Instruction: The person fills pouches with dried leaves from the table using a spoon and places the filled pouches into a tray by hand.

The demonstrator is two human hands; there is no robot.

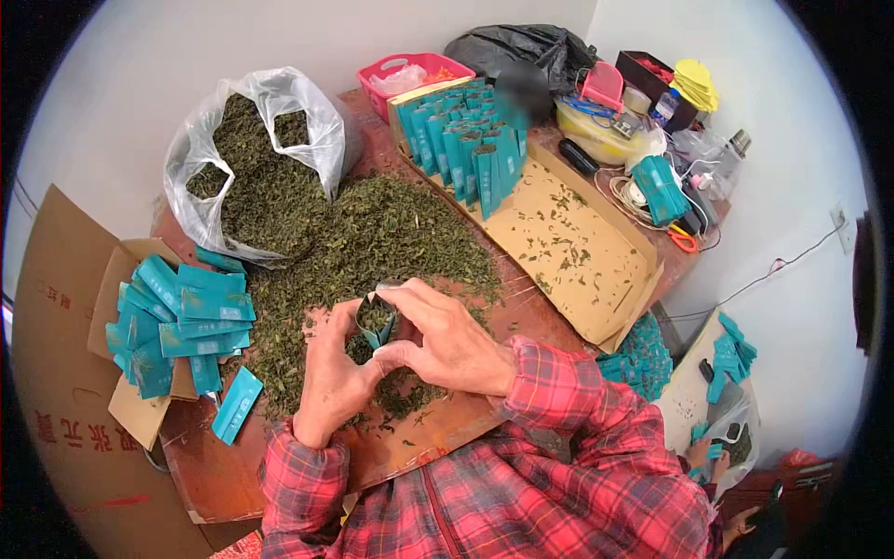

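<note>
1. Left hand [333,374] and right hand [453,347] clasp an open teal packet [376,336] near the 6 o'clock edge of the table [219,480].
2. Leaf heap [382,224] spreads at the packet's 12 o'clock.
3. Loose packets [205,307] at 9 o'clock.

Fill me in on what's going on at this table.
A person in a red plaid shirt is holding a teal packet with its mouth open, the left hand and right hand cupped around it. Below lies a pile of dried leaves, beside a plastic bag of the same stuff. Many packets stand close together at the far end of a cardboard tray; others lie in a heap at the left.
</note>
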